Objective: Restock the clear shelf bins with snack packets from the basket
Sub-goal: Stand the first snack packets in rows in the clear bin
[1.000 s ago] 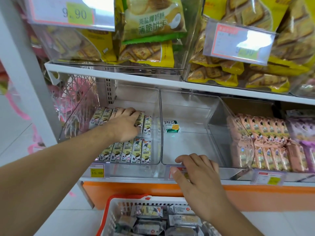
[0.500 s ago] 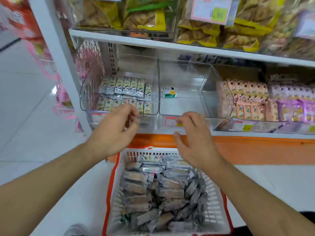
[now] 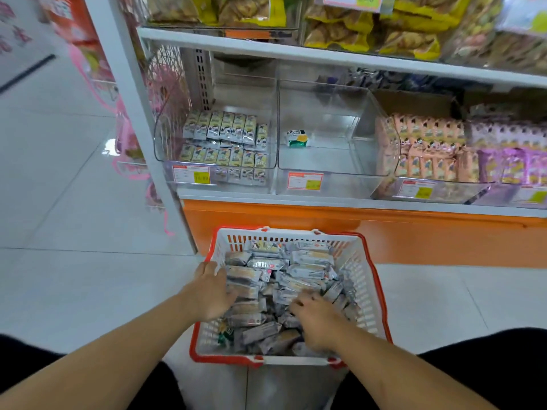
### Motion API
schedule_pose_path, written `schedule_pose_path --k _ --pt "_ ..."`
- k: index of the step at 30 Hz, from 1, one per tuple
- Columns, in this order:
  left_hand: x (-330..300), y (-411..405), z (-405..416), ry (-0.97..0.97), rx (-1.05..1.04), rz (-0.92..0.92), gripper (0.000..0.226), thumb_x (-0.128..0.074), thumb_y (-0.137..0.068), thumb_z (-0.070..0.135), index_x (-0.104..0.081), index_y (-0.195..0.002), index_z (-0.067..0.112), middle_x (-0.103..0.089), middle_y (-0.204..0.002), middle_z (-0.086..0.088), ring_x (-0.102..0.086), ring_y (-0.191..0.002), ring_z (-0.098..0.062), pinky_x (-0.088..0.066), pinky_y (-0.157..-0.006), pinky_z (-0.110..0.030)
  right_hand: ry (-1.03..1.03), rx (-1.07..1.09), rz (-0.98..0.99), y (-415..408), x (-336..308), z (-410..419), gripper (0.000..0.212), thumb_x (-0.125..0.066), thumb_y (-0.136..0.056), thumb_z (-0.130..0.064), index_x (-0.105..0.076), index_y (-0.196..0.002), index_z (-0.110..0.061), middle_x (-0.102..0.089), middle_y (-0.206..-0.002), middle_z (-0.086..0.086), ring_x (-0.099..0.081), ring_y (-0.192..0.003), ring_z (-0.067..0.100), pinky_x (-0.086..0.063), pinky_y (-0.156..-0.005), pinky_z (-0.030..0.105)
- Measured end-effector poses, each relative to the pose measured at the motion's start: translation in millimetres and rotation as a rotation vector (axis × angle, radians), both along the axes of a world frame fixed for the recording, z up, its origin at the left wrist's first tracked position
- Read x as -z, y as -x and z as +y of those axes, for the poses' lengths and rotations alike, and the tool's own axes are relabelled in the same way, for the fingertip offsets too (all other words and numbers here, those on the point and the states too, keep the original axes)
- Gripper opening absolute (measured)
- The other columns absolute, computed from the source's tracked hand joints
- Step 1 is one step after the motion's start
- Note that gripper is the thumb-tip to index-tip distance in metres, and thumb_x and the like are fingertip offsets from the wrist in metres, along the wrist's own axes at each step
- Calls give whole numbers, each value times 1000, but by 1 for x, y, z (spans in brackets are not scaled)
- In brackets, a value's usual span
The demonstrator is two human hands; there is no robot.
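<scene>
A white basket with a red rim [image 3: 376, 281] stands on the floor below the shelf, full of silver-grey snack packets [image 3: 307, 272]. Both hands are inside it. My left hand [image 3: 211, 291] lies on the packets at the basket's left side, thumb near the rim. My right hand [image 3: 316, 319] reaches in at the right with its fingers curled down among the packets; whether it holds any is hidden. On the shelf, the left clear bin [image 3: 268, 93] holds rows of small packets [image 3: 225, 137]. The middle clear bin [image 3: 325, 161] holds a single packet [image 3: 297, 138].
Bins of pink packets [image 3: 426, 149] and purple packets [image 3: 509, 161] stand to the right. Yellow snack bags [image 3: 370, 34] fill the shelf above. An orange base panel [image 3: 414, 238] runs under the shelf. A white upright post [image 3: 139, 119] stands left, with tiled floor beside it.
Both hands have dropped from the shelf bins down into the basket. The view has tilted down and pulled back, showing the whole basket.
</scene>
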State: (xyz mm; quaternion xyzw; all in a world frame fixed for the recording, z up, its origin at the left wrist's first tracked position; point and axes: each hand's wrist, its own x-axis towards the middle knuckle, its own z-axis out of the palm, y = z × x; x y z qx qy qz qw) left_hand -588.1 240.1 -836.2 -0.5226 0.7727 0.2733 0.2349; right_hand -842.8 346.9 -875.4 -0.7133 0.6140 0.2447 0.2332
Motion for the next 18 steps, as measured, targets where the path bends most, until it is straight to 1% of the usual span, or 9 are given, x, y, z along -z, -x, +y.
schedule_pose_path --k 3,5,7,9,10,12,13,16,18 --pt "-9 6 0 -8 46 -32 72 -31 -107 51 -14 -162 6 -2 -168 -18 7 -155 -39 -18 -125 -53 -35 -52 81 -5 -6 -4 65 -68 -92 -10 -44 -153 -14 -19 -164 21 -26 -150 41 -44 -113 53" --pt "-9 6 -3 -6 53 -40 67 -32 -107 49 -25 -158 6 -12 -166 -20 -1 -154 -41 -22 -125 -54 -18 -54 72 -2 -7 -6 58 -69 -90 -6 -54 -146 -16 -28 -159 20 -32 -148 39 -46 -111 51" --pt "-13 6 -6 43 36 -3 58 -39 -105 45 -38 -150 7 -29 -157 -20 -21 -148 -40 -34 -118 -52 28 -4 -13 1 -15 -11 48 -70 -89 -5 -64 -134 -20 -44 -141 14 -44 -136 36 -49 -104 46" --pt "-25 12 -12 103 25 89 40 -46 -103 33 -56 -133 8 -51 -137 -15 -51 -125 -30 -49 -103 -41 96 41 -153 0 -34 -20 46 -72 -88 -5 -68 -130 -26 -50 -122 4 -53 -118 27 -51 -93 41" --pt "-34 17 -15 91 2 160 31 -47 -103 29 -64 -120 9 -61 -124 -11 -61 -108 -24 -53 -92 -36 132 55 -223 -2 -48 -26 51 -72 -88 -4 -68 -132 -29 -50 -120 -1 -53 -113 24 -52 -90 40" --pt "-57 29 -22 -75 -103 334 27 -51 -103 29 -69 -107 10 -71 -106 -12 -70 -86 -18 -60 -82 -37 221 57 -339 -6 -80 -40 54 -73 -90 -4 -67 -134 -34 -48 -124 -7 -52 -112 18 -52 -89 40" --pt "-71 34 -25 -215 -178 441 27 -55 -103 31 -68 -112 10 -72 -108 -14 -72 -86 -18 -62 -84 -40 277 44 -392 -8 -98 -46 53 -71 -90 -4 -66 -134 -34 -47 -125 -9 -51 -113 17 -52 -89 40" --pt "-113 42 -25 -667 -384 789 39 -68 -100 27 -56 -135 13 -65 -131 -10 -75 -105 -24 -61 -90 -37 438 -16 -502 -12 -147 -58 59 -64 -90 1 -59 -140 -29 -48 -127 -11 -49 -117 13 -48 -90 35" --pt "-135 44 -26 -664 -353 901 51 -76 -94 19 -51 -140 19 -65 -133 -6 -73 -111 -19 -59 -92 -35 503 -14 -518 -12 -172 -62 68 -63 -91 -1 -44 -149 -32 -49 -136 -11 -48 -125 13 -47 -98 35"
